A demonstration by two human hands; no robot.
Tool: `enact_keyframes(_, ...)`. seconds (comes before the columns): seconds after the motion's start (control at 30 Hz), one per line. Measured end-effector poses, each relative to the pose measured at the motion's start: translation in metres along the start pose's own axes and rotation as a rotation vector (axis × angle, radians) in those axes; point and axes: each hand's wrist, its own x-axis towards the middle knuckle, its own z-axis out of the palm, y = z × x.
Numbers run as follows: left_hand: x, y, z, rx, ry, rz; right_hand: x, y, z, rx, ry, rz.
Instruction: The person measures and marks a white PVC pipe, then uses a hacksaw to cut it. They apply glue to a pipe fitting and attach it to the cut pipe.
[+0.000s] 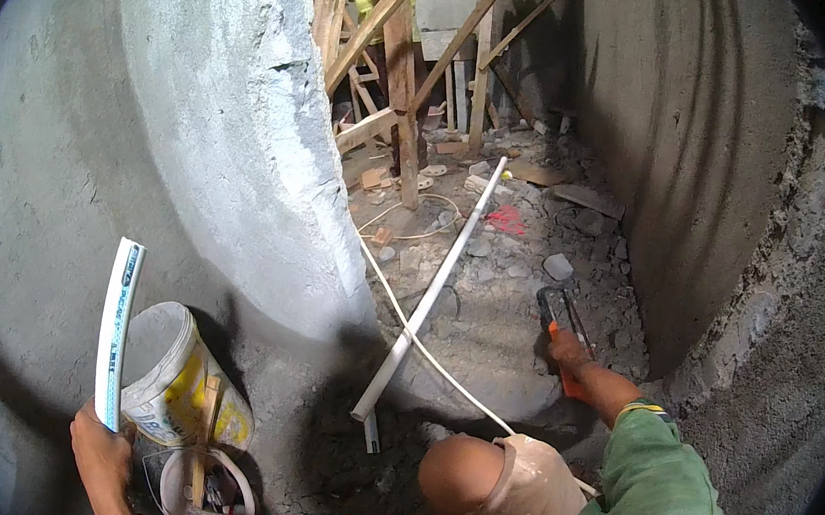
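Observation:
Upright at the left, a short white plastic pipe (113,337) with blue print is gripped near its lower end by my left hand (100,456). My right hand (571,353) reaches out over the rubble, closed round the orange handle of a hacksaw (575,386). The saw's dark frame points away from me, close to the ground. Between my hands a long white pipe (440,281) slants across the doorway sill, touching neither hand. Beside my left hand leans a white and yellow bucket (178,399).
A small pail (248,507) holding tools stands below the bucket. A pale cable (454,385) crosses the long pipe. Wooden props (401,126) stand beyond the opening, among broken rubble (557,266). A rough wall edge (337,209) rises on the left, a plastered wall (664,163) on the right.

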Motion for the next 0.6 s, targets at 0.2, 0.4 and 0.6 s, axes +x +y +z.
enact_keyframes(0.2, 0.008, -0.004, 0.021, 0.038, -0.173, 0.023, -0.017, -0.044, -0.043, 0.381, 0.287, 0.024)
enact_keyframes(0.4, 0.014, -0.017, 0.075, -0.013, -0.541, -0.171, -0.07, -0.145, -0.164, 0.666, 0.617, -0.333)
enact_keyframes(0.6, 0.02, -0.054, 0.14, 0.3, -0.562, -0.035, -0.141, -0.253, -0.25, 1.158, 0.349, -0.579)
